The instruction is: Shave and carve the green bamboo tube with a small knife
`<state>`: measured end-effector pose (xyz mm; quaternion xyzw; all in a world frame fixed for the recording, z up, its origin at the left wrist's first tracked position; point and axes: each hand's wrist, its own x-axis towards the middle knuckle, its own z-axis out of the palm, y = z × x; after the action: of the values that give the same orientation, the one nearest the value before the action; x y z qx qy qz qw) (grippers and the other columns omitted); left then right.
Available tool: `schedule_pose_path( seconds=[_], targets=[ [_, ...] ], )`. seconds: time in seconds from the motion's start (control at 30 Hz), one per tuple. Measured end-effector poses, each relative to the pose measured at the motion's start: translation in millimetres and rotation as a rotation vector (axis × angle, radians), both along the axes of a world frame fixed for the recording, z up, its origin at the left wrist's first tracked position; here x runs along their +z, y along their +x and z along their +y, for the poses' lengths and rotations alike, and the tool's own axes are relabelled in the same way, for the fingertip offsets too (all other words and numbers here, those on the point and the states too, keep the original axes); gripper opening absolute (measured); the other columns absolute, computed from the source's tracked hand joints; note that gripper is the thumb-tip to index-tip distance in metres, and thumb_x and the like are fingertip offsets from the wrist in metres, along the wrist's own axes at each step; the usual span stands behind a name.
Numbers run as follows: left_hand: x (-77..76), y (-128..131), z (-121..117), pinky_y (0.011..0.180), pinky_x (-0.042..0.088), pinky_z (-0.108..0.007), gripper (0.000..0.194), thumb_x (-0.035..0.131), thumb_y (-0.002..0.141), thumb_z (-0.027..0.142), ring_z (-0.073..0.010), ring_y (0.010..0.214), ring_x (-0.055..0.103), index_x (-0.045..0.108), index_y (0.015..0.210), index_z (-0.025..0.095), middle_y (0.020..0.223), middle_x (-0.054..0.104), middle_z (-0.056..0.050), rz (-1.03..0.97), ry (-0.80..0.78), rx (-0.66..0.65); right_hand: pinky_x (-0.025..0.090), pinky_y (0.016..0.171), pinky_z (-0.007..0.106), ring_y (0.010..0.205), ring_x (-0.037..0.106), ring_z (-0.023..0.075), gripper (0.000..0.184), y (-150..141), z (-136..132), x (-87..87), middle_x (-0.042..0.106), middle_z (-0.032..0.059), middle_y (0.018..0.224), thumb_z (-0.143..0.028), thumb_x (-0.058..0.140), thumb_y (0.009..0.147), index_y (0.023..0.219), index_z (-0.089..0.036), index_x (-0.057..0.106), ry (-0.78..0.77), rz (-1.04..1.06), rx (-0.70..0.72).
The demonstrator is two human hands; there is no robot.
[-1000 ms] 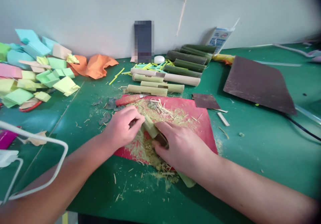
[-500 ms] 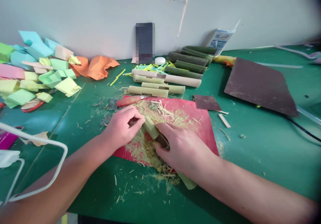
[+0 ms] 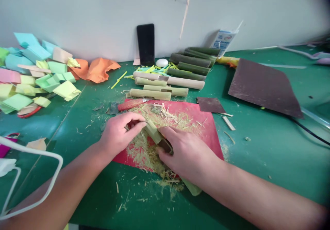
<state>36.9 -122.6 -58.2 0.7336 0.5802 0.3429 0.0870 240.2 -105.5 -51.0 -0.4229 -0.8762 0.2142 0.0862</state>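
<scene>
My right hand [image 3: 189,151] is wrapped over a pale green bamboo tube [image 3: 153,132] that has a notch cut in its side. The tube slants across a red sheet [image 3: 210,128], and its near end sticks out below my palm. At the far end of the tube my left hand [image 3: 121,130] is closed in a pinch, thumb and forefinger against the rim. Whatever lies between those fingertips is too small to make out. Bamboo shavings [image 3: 144,151] and dust cover the sheet under both hands. A red-handled knife [image 3: 132,104] rests behind my left hand.
Cut bamboo tubes [image 3: 185,82] and dark green bamboo pieces [image 3: 192,65] lie at the back, near a phone [image 3: 145,44] leaning on the wall. Folded paper pieces [image 3: 33,75] crowd the left. Brown sandpaper sheets [image 3: 265,89] lie right. A white cable [image 3: 58,175] loops at front left.
The view has shifted slightly, so the table's things sit a little further left. Both hands keep nearly the same hold on the bamboo tube.
</scene>
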Motion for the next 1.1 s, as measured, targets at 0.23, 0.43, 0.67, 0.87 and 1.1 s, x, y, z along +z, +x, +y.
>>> schedule_pose_path(
  seconds=[0.23, 0.43, 0.67, 0.87, 1.1],
  targets=[
    [-0.5, 3.4, 2.9, 0.07, 0.047, -0.025, 0.007, 0.061, 0.082, 0.023, -0.0131, 0.079, 0.058, 0.066, 0.081, 0.018, 0.086, 0.061, -0.003, -0.084, 0.053, -0.005, 0.034, 0.056, 0.027, 0.066, 0.057, 0.0166, 0.014, -0.2, 0.4, -1.3, 0.063, 0.0012, 0.078, -0.026, 0.048, 0.078, 0.09, -0.02, 0.054, 0.004, 0.008, -0.005],
    [0.3, 6.0, 2.2, 0.06, 0.045, -0.021, 0.012, 0.061, 0.082, 0.03, -0.0096, 0.062, 0.056, 0.065, 0.081, 0.018, 0.073, 0.064, 0.002, -0.262, -0.179, 0.137, 0.033, 0.056, 0.028, 0.067, 0.058, 0.0172, 0.017, 1.3, -0.6, -2.4, 0.063, 0.0015, 0.078, -0.026, 0.048, 0.078, 0.094, -0.02, 0.054, -0.002, 0.011, -0.007],
    [-1.1, 4.9, 4.2, 0.051, 0.04, -0.018, 0.015, 0.061, 0.081, 0.033, -0.0076, 0.053, 0.05, 0.065, 0.081, 0.018, 0.061, 0.058, 0.003, -0.376, -0.211, 0.204, 0.031, 0.054, 0.027, 0.064, 0.056, 0.0156, 0.014, 1.3, -1.0, -1.7, 0.063, 0.0008, 0.077, -0.026, 0.05, 0.078, 0.091, -0.02, 0.053, 0.01, 0.004, -0.005],
    [-7.3, 4.3, 5.6, 0.055, 0.045, -0.019, 0.016, 0.065, 0.078, 0.029, -0.0092, 0.06, 0.057, 0.065, 0.089, 0.018, 0.07, 0.063, 0.001, -0.484, -0.256, 0.153, 0.031, 0.054, 0.027, 0.064, 0.056, 0.0156, 0.012, 1.4, -0.6, -2.7, 0.062, 0.0006, 0.076, -0.026, 0.049, 0.078, 0.088, -0.02, 0.051, 0.018, 0.004, -0.009],
    [-6.9, 4.1, 3.1, 0.057, 0.047, -0.019, 0.016, 0.065, 0.078, 0.029, -0.0096, 0.06, 0.059, 0.063, 0.089, 0.017, 0.068, 0.063, 0.001, -0.47, -0.288, 0.117, 0.031, 0.054, 0.027, 0.064, 0.056, 0.015, 0.009, 0.1, -0.1, -3.1, 0.062, 0.0007, 0.076, -0.027, 0.049, 0.079, 0.085, -0.02, 0.05, 0.023, -0.001, -0.003]
  ],
)
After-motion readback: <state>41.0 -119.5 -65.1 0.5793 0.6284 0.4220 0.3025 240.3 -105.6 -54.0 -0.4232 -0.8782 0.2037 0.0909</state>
